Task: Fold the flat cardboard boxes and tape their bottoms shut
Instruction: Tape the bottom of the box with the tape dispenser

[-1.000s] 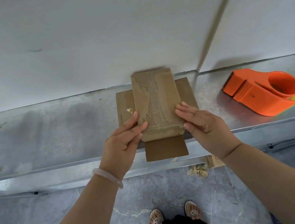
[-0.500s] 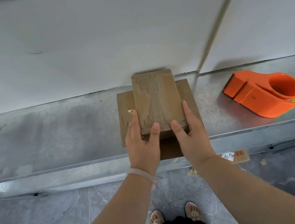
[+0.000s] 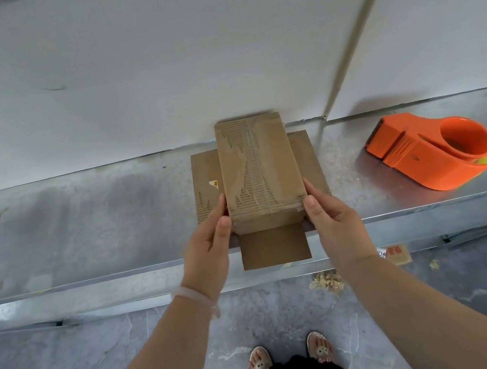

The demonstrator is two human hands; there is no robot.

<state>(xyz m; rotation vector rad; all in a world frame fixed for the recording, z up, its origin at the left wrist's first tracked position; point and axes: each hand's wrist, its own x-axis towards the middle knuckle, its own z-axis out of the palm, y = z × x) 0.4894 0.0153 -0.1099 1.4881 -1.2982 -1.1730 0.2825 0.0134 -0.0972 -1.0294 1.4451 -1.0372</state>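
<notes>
A small brown cardboard box stands upside down on the metal shelf, its worn closed bottom facing up with a seam down the middle. Side flaps lie flat to its left and right, and one flap hangs over the shelf's front edge. My left hand presses against the box's near left corner, fingers along its side. My right hand presses the near right corner the same way. An orange tape dispenser lies on the shelf to the right, apart from both hands.
A white wall rises directly behind the shelf. Below the shelf edge lie a metal rail, grey marble floor, some paper scraps and a small label card. My sandalled feet stand at the bottom.
Both hands slid off the box's top face to its near side corners and now squeeze it from left and right. The box and dispenser stayed in place.
</notes>
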